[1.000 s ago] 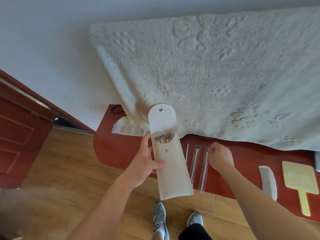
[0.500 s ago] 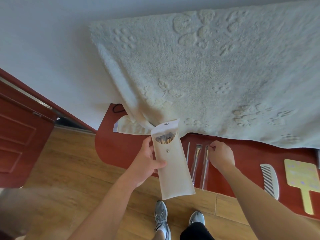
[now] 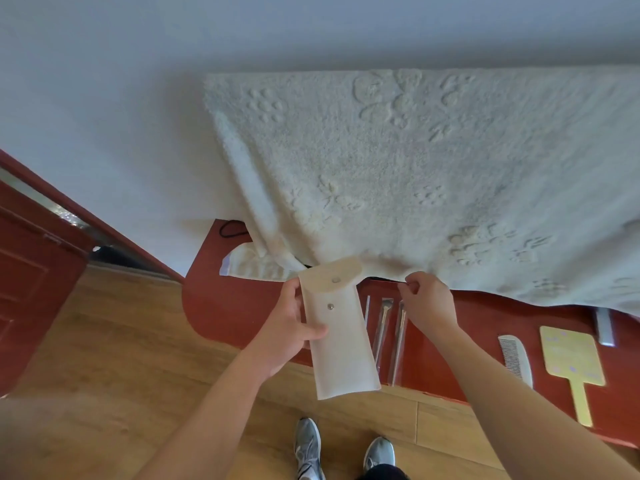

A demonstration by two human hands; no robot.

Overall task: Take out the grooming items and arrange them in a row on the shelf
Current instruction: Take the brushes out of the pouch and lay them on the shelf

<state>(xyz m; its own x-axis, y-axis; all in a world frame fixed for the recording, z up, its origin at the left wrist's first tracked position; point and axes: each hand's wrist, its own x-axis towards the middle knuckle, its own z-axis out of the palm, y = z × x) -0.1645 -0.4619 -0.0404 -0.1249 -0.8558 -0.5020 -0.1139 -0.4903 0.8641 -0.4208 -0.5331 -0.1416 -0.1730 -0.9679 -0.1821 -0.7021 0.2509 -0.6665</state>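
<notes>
My left hand (image 3: 291, 332) grips a cream pouch (image 3: 341, 355) by its left edge, holding it upright over the front of the red shelf (image 3: 235, 306). Its snap flap is folded down over the opening, so the contents are hidden. Just right of the flap, under the blanket's edge, my right hand (image 3: 427, 301) hovers with fingertips pinched and nothing visible between them. Three slim tools in clear sleeves (image 3: 382, 327) lie side by side on the shelf. Further right lie a white comb (image 3: 514, 358) and a yellow hand mirror (image 3: 571, 355).
A cream fleece blanket (image 3: 415, 174) hangs down the wall onto the shelf's back. A silvery item (image 3: 604, 327) pokes out from under it at the right. A red door (image 3: 31, 289) stands at the left; wood floor and my shoes (image 3: 308, 448) are below.
The pouch flap, upright a second ago with brush tips showing, has dropped over the opening. My right hand has lifted off the sleeved tools and moved up toward the flap.
</notes>
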